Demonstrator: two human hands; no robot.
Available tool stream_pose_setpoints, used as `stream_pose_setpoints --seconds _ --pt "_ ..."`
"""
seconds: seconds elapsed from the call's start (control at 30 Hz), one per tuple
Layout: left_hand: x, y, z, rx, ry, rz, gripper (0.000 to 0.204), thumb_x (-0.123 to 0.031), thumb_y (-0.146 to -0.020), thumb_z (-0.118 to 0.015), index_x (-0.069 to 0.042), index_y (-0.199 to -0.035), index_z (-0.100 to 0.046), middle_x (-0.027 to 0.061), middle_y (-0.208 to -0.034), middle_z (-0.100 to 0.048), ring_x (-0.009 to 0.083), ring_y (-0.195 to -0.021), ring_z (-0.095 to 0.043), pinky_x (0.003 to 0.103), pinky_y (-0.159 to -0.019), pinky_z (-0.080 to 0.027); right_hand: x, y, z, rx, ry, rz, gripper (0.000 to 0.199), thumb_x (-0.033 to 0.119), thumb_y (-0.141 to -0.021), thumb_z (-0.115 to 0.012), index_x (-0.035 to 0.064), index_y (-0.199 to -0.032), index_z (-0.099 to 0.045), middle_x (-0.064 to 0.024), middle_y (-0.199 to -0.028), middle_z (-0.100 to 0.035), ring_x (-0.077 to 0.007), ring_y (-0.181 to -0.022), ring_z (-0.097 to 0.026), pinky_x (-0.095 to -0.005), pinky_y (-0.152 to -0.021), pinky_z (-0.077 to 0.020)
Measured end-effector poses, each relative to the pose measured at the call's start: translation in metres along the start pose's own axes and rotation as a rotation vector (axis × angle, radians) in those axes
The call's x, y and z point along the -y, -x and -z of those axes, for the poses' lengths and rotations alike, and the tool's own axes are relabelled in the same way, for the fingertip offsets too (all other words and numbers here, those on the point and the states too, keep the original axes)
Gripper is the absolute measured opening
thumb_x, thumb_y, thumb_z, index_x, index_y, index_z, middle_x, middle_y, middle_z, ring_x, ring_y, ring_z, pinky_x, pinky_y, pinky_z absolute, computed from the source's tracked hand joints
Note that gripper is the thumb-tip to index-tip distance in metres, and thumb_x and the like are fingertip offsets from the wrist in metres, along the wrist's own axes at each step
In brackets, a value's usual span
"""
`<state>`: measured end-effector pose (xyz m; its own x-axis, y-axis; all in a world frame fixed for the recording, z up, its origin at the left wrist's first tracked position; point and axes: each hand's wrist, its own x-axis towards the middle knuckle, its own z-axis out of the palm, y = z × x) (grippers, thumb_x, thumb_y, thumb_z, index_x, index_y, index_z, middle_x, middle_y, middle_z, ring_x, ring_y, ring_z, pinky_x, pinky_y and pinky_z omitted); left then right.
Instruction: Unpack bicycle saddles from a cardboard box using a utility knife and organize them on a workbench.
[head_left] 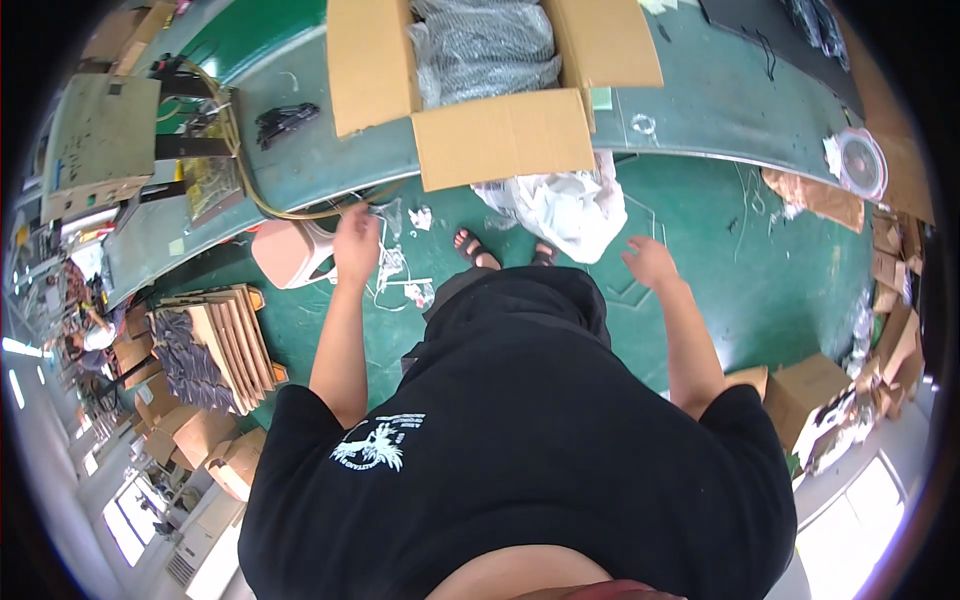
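Observation:
My left hand [357, 245] hangs near the front edge of the green workbench [372, 148], beside a pale pink plastic stool [283, 256]. Its fingers are loosely bent and hold nothing that I can see. Over the green floor, right of a white plastic bag [578, 215], my right hand [652, 263] hangs with its fingers slightly apart and nothing in them. Neither hand touches the open cardboard box [503, 140] on the bench. Inside that box lie items wrapped in clear bubble wrap [485, 55]; what they are is hidden.
On the bench, black cables or straps [287, 122] lie left of the box. A grey machine housing [100, 145] stands at the far left. Layered cardboard [230, 345] with dark pieces sits lower left. Tape-like roll [862, 163] at the right edge; cartons [803, 395] lower right.

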<state>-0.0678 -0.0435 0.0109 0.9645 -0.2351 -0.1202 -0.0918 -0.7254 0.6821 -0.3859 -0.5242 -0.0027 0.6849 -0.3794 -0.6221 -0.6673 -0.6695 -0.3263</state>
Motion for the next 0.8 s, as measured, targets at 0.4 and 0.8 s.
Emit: stream_pose_setpoints --seconds 0.4,0.8 --pt "-0.28 -0.205 -0.016 0.281 -0.412 -0.921 0.039 -0.023 -0.091 -0.071 -0.006 -0.125 -0.066 0.0151 -0.125 -0.066 0.0356 -0.114 -0.064 0.046 -0.096 -0.053 -0.008 0.031 0.024 -0.26 -0.209 0.049 0.035 0.023 -0.093 -0.067 0.0037 -0.122 -0.069 -0.0196 -0.121 -0.071 -0.038 -0.11 -0.067 -0.045 -0.096 -0.0539" --pt "-0.282 -0.33 -0.09 0.61 -0.716 -1.058 0.111 -0.063 -0.061 -0.087 0.005 -0.141 -0.05 0.0253 -0.139 -0.052 0.0416 -0.133 -0.049 0.046 -0.114 -0.041 0.117 0.066 -0.017 -0.434 -0.433 -0.264 0.033 0.019 -0.092 -0.069 0.0016 -0.12 -0.069 -0.0196 -0.116 -0.072 -0.0358 -0.107 -0.069 -0.043 -0.093 -0.0547"
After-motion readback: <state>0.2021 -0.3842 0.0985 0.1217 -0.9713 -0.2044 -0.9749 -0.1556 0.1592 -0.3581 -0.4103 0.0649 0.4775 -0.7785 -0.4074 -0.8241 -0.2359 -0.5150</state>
